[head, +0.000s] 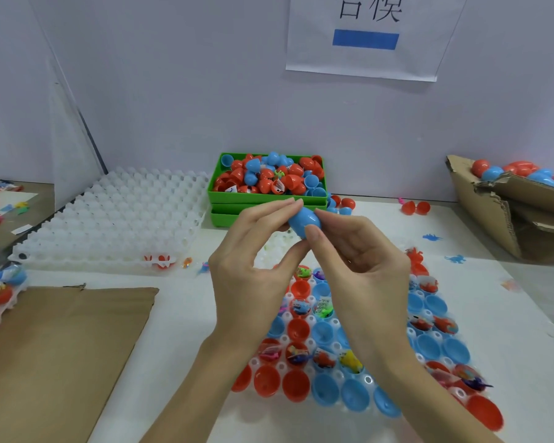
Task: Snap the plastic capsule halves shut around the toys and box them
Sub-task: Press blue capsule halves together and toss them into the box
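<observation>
The white bench (186, 318) ran the width of the booth, backed by a pale wall with a paper sign (365, 36) taped to it. A flat brown sheet of cardboard (61, 353) lay on its near left corner, and a torn brown cardboard box (499, 212) holding closed red and blue capsules sat at the far right. A stack of white moulded plastic trays (115, 219) stood at the left, beyond the cardboard. Below the hands lay another white moulded tray (335, 322), its cups filled with open red and blue capsule halves, some with small toys inside. A green plastic bin (216, 195) against the wall was heaped with more red and blue halves.

Both hands were raised above the tray, in front of the bin. The left hand (250, 270) pinched one end of a blue plastic egg-shaped capsule (304, 219) between fingertips and thumb. The right hand (362, 266) pinched the other end, its thumb across the near side. The capsule lay tilted between them; I could not tell whether its halves had fully closed. A few loose red halves (414, 207) and tiny blue toy figures (454, 259) lay scattered to the right.
</observation>
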A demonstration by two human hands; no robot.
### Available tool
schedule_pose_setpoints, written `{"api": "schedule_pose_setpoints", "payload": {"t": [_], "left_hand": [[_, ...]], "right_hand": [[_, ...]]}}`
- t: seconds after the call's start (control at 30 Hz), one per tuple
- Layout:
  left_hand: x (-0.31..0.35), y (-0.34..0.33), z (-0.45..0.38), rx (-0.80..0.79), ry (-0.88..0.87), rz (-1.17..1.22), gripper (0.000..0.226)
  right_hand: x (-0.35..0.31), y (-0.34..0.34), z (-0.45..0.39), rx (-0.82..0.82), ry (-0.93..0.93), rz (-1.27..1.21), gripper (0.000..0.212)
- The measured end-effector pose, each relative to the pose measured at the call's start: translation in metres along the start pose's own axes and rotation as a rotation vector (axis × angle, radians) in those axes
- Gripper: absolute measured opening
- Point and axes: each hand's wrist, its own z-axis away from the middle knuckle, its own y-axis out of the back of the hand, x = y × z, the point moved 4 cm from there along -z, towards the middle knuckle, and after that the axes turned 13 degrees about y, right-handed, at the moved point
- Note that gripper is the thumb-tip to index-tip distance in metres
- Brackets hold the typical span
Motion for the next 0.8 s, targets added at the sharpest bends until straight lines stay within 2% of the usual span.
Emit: {"api": "schedule_pose_setpoints", "payload": {"t": [0.2, 0.8], "left_hand": [[0.0020, -0.0010, 0.0024, 0.045, -0.003, -0.026, 0.038], [0.0019, -0.0058, 0.0076, 0.066, 0.031, -0.026, 0.043]], "right_hand": [[0.0026, -0.0003, 0.0051, 0.071, -0.056, -0.023, 0.019], [0.0070, -0.0036, 0.0105, 0.133, -0.200, -0.145, 0.020]]}}
